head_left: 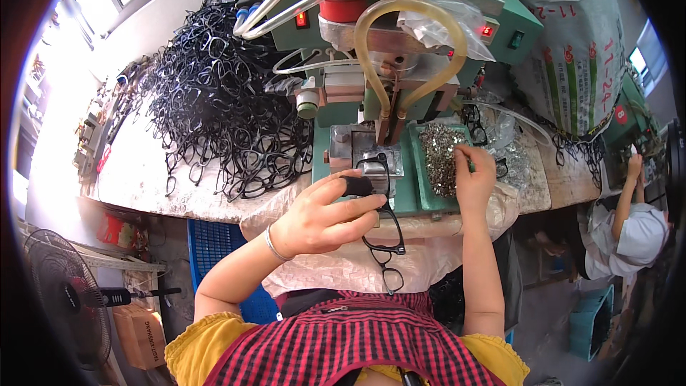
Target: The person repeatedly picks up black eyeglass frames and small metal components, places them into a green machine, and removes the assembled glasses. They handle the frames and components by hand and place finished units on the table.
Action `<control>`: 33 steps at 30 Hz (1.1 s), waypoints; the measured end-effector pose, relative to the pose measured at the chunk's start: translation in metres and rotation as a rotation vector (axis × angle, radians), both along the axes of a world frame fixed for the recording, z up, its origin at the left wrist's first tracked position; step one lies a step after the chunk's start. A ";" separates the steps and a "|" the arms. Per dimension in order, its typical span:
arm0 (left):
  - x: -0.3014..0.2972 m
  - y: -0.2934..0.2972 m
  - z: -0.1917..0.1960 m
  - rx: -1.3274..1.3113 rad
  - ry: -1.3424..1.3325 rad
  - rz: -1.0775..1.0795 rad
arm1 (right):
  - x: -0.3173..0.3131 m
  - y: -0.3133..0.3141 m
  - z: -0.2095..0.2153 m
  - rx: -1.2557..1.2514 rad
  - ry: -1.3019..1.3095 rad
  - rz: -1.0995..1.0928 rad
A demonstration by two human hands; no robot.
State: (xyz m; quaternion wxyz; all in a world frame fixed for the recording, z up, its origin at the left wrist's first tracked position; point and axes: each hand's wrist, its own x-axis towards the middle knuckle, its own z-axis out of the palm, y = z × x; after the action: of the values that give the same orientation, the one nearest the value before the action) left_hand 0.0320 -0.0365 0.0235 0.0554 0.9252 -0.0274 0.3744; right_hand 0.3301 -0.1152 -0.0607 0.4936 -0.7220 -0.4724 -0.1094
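My left hand [325, 216], with a black cover [357, 186] on one finger, is closed around black eyeglass frames [389, 249]. Their upper part reaches over the metal fixture [343, 150] of a green bench machine, while the lower rims hang over my lap; whether they are one piece or two I cannot tell. At the right side of a green tray [418, 171], my right hand [476, 177] has its fingers drawn together over a heap of tiny shiny metal parts [439, 154]. What sits between those fingertips is too small to make out.
A large tangled pile of black eyeglass frames [229, 100] covers the bench to the left. Above the fixture hang the machine's head and a looped yellowish tube [364, 28]. A big white sack [572, 64] stands back right. Another person [636, 236] works at far right.
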 end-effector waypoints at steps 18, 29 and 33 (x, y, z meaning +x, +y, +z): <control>-0.076 -0.035 -0.044 -0.226 -0.327 0.654 | 0.022 -0.026 -0.029 0.261 0.735 0.009; -0.090 0.103 -0.050 -0.034 0.075 1.029 | -0.015 0.025 -0.024 0.177 0.503 0.139; -0.074 0.105 -0.074 -0.040 -0.094 1.076 | -0.021 0.003 -0.021 0.102 0.253 0.067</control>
State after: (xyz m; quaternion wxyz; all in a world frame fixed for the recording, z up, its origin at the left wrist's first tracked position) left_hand -0.0423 0.0682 -0.0500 -0.1279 0.7895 0.4552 0.3914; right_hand 0.3096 -0.1119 -0.0815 0.5886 -0.6877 -0.4242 -0.0247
